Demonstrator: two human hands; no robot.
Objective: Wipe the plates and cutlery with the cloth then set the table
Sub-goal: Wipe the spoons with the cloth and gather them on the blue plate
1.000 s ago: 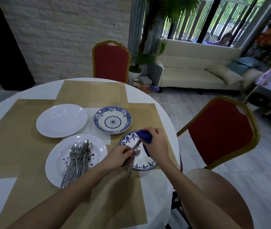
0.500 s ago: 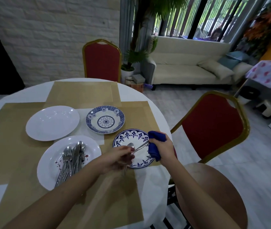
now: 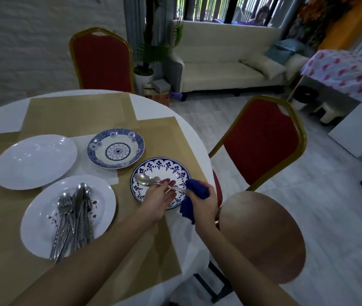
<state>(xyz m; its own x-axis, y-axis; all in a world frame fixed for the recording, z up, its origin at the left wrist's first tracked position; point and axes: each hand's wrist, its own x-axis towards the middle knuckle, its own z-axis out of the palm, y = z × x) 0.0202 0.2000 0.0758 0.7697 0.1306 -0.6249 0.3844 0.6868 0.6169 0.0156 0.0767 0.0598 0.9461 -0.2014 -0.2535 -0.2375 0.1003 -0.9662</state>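
Blue crumpled cloth (image 3: 197, 190) gripped in right hand (image 3: 205, 204), shiny metal spoon (image 3: 146, 180) pinched in left hand (image 3: 157, 200)

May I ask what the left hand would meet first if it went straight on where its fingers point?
Likely the far rim of the blue floral plate; height is unclear, so the left hand may pass above it.

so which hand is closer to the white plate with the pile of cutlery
Left. The left hand holds the spoon just right of the cutlery plate; the right hand, gripping the blue cloth, is farther right, beyond the left.
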